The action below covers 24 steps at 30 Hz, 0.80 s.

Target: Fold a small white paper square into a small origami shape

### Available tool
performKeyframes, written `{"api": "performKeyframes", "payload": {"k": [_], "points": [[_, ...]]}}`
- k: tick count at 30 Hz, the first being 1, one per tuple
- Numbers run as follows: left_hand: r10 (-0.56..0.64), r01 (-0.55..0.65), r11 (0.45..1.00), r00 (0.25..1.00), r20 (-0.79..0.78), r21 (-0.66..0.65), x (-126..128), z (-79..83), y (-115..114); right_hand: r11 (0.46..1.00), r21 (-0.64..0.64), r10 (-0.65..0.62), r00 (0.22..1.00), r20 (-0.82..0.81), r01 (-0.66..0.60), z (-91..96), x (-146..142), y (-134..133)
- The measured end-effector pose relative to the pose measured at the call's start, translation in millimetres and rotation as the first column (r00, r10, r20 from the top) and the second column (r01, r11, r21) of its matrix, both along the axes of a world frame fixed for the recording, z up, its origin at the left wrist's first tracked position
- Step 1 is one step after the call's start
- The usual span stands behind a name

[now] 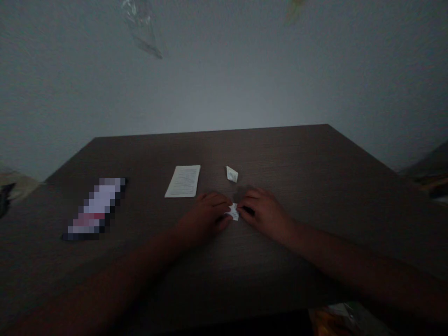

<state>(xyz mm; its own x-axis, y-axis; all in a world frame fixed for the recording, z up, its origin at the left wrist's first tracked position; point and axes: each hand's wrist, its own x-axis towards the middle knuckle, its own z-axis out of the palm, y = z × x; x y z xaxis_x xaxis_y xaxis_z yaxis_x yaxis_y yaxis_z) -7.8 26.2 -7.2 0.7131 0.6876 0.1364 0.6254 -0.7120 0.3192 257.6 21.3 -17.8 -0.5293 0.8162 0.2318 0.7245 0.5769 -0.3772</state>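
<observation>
A small piece of white printed paper [234, 213] lies on the dark brown table between my hands. My left hand [210, 213] rests at its left side, with the fingers closed over that edge. At the paper's right edge, my right hand [264, 210] pinches it between thumb and fingertips. Just beyond my hands stands a small folded piece of paper [232, 174], pale and angular. Further left lies a stack of printed pages or a small booklet [184, 181], its text side up.
A phone-like slab with a blurred-out screen [94, 207] lies on the left of the table [280, 154]. The table's far edge meets a pale wall [224, 70], where a clear plastic bag [142, 25] hangs. Colourful items [332, 319] show below the near edge.
</observation>
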Motion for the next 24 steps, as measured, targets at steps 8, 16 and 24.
{"api": "performKeyframes", "payload": {"k": [8, 16, 24], "points": [[0.034, -0.035, 0.998, 0.999, -0.012, -0.042, 1, 8.5, 0, 0.999, -0.041, 0.013, 1.000, 0.022, -0.012, 9.2, 2, -2], [0.040, -0.040, 0.997, 0.999, -0.003, -0.060, 2, 19.3, -5, 0.993, -0.076, 0.083, 0.995, -0.057, -0.088, 4.2, 13, 4], [-0.024, 0.026, 0.995, 1.000, 0.019, -0.098, 1, 19.7, -7, 0.993, -0.101, 0.050, 0.992, -0.115, -0.062, -1.7, 16, 12]]}}
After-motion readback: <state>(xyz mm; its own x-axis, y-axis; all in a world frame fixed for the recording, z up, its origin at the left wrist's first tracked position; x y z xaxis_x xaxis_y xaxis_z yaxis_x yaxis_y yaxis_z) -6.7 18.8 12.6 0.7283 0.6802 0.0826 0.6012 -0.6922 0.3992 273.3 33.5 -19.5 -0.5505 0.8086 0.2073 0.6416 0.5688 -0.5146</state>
